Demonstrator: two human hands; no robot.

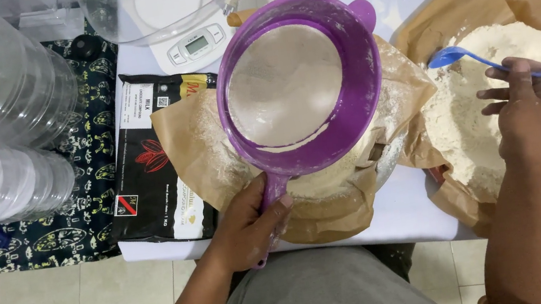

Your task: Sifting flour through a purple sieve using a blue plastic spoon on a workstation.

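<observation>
Purple sieve (297, 91) hangs level over a brown paper sheet (198, 148) heaped with sifted flour, its handle wrapped tight in the left hand (249, 223), whose grip is curled fully around it. The right hand (528, 110) pinches a blue spoon (456, 56) by its handle, fingers pressed together on it, above a large mound of flour (493, 111) on a second brown paper. To do this well, I judge the spoon should carry modest, level scoops across the short gap so nothing spills on the white counter (400, 207), and the sieve should stay centred over its paper, clear of the black bag (151, 163) and the white scale (197, 41) behind it.
</observation>
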